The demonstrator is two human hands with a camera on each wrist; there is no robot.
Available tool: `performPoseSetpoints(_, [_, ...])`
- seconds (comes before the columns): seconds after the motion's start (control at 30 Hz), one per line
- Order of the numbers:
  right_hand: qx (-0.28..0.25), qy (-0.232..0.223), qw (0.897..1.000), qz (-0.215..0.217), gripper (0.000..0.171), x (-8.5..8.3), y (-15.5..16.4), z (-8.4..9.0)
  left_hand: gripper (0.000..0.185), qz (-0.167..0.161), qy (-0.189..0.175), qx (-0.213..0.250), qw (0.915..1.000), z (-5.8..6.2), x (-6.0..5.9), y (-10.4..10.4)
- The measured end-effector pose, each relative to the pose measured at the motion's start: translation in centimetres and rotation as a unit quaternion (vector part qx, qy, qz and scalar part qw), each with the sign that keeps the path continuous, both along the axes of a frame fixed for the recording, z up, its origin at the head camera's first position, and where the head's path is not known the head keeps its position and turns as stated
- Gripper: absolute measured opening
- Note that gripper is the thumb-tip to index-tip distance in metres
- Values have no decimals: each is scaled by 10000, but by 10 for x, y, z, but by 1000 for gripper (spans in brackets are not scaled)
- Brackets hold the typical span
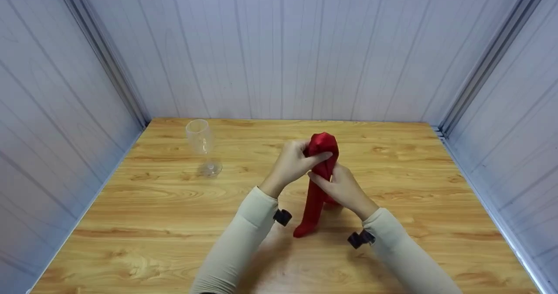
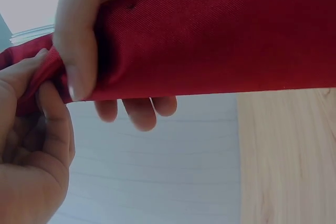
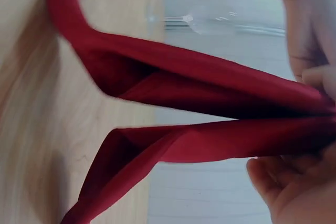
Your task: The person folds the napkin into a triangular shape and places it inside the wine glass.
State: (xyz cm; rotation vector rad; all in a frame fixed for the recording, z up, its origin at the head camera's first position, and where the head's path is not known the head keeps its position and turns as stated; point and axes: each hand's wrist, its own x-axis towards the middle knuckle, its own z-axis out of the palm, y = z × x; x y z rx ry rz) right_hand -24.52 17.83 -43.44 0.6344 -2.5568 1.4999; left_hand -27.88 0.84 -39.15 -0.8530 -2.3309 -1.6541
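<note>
A glossy red cloth (image 1: 323, 143), folded lengthwise into a thick band, is held up right of the table's middle. Pinched between thumb and fingers, its top bunches in my left hand (image 1: 296, 161). Just below, my right hand (image 1: 346, 187) grips the band, thumb across the near side. The right hand's thumb (image 2: 76, 69) presses on the cloth in the left wrist view, beside my left hand's curled fingers (image 2: 52, 119). Two layered tails (image 3: 199, 77) hang apart towards the wooden table in the right wrist view; the near tail's rounded end rests by the tabletop.
A clear stemmed wine glass (image 1: 201, 143) stands upright at the back left of the wooden table (image 1: 165, 224). Pale panelled walls (image 1: 279, 49) enclose the table at the back and both sides. Small black cameras (image 1: 282, 217) are strapped to both wrists.
</note>
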Motion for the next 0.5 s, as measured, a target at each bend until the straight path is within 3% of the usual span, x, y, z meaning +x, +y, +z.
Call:
performPoseSetpoints(0.17, [171,462,9988,-84,15,-2,-4,-6,16,-60,47,48,10000,-3,-1,0])
performPoseSetpoints(0.5, [198,578,9981,-125,19,-4,-1,-7,19,-13,58,-95,9999,-2,0,-2])
